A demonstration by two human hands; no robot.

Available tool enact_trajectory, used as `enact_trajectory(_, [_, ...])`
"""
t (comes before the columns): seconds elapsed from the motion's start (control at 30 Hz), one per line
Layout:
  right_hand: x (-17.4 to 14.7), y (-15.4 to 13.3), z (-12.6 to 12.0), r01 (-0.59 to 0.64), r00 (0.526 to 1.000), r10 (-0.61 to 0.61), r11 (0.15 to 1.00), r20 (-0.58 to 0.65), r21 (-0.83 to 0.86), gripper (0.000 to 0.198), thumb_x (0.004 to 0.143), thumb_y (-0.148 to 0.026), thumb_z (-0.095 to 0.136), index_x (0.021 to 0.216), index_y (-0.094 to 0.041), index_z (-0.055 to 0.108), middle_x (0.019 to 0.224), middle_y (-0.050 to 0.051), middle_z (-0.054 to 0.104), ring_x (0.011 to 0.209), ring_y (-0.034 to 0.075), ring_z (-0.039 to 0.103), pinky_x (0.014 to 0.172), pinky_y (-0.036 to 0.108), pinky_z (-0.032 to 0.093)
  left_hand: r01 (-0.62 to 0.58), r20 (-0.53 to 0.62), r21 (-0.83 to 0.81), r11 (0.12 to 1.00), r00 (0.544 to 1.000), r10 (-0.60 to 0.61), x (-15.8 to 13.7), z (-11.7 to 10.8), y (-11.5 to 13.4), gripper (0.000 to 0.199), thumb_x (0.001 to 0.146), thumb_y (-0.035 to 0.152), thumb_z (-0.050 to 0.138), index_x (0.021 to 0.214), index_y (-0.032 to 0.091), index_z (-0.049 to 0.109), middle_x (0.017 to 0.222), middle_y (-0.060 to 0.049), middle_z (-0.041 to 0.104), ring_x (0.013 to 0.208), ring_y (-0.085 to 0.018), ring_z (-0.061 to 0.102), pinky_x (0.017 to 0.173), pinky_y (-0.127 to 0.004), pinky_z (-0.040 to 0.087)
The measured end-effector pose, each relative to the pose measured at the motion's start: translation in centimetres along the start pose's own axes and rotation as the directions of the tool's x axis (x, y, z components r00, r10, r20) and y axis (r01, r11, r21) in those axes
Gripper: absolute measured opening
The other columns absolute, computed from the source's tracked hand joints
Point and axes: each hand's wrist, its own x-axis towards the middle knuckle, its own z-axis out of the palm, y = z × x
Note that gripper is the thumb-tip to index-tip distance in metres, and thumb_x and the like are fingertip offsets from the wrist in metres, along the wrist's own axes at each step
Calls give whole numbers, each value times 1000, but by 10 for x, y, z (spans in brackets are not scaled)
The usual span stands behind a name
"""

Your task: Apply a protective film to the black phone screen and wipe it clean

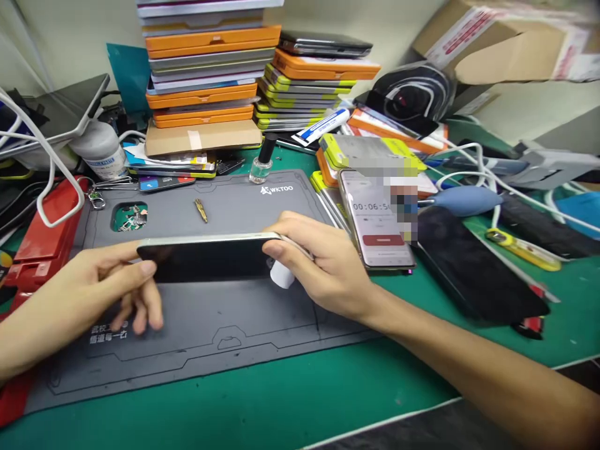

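Note:
A smartphone (210,261) with a dark screen is held sideways above a grey work mat (225,319), its pale edge facing up. My right hand (323,265) is closed round its right end, thumb on the front. Just below that thumb shows a small white rounded piece (282,275); what it is I cannot make out. My left hand (117,281) pinches the left end between thumb and index finger, the other fingers curled loosely beneath. Behind the phone, a small brass-coloured bit (201,210) lies on the mat. Metal bits fill a recess (130,217) at the mat's left.
A glass bottle with black cap (261,164) stands at the mat's back edge. To the right lie a phone showing a timer (375,219), a black phone-shaped panel (478,265) and a yellow cutter (525,249). Stacked orange cases (213,44) rise behind; a red tool (44,244) lies left.

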Motion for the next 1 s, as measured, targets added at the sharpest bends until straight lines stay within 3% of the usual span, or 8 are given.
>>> enact_trajectory(0.13, [2,2,0,-205,978,196,963,71,175,37,111,-42,55,79,-25,59,72,-2,61,67,16,57,65,31,49,102,-115,145,984,990,-86,-5,9,6,48,94,55,64,62,21,61,54,1,67,47,-10,51,50,-20,41])
enact_trajectory(0.27, [3,4,-3,-322,944,293,917,148,237,38,109,-47,56,78,-25,62,70,-1,59,66,17,56,62,31,49,70,-72,183,981,996,-58,-4,5,1,52,94,60,61,61,21,68,57,0,66,53,-10,50,53,-18,40])
enact_trajectory(0.4, [3,5,-3,-335,935,298,920,191,203,28,108,-42,58,91,-26,74,89,2,76,82,21,71,71,34,57,41,56,174,984,997,-51,4,-1,-8,53,96,60,60,61,21,68,55,0,65,48,-10,49,48,-19,38])
enact_trajectory(0.53, [1,6,-2,-319,940,292,935,177,154,25,108,-42,60,100,-30,80,97,2,82,96,25,78,79,37,63,-21,76,150,988,997,10,8,0,-10,52,97,61,62,64,21,60,56,0,67,46,-10,51,46,-20,42])
enact_trajectory(0.67, [-3,7,-1,-279,953,275,960,125,13,24,108,-45,61,112,-34,82,99,2,83,81,24,77,63,35,59,9,57,119,993,998,-16,8,3,-11,36,96,59,68,100,24,67,57,3,70,43,-13,54,41,-20,43])
enact_trajectory(0.73, [-5,7,0,-257,959,262,965,107,-54,24,108,-45,60,112,-35,82,100,1,83,79,24,77,59,36,57,20,52,114,993,998,-26,9,3,-11,38,96,57,69,116,25,65,56,5,70,42,-13,54,40,-19,43])
enact_trajectory(0.9, [-10,3,4,-224,970,236,960,52,-166,21,108,-42,62,112,-37,82,91,0,81,71,23,72,62,40,55,8,88,122,992,996,-19,12,5,-12,35,95,54,69,114,24,66,57,4,70,43,-12,57,40,-18,44])
enact_trajectory(1.0, [-11,4,6,-202,976,215,955,38,-217,19,107,-40,63,113,-36,81,87,0,79,67,23,68,60,40,51,1,82,120,993,997,-11,13,5,-13,43,96,54,69,127,24,65,59,3,72,44,-13,60,39,-19,46])
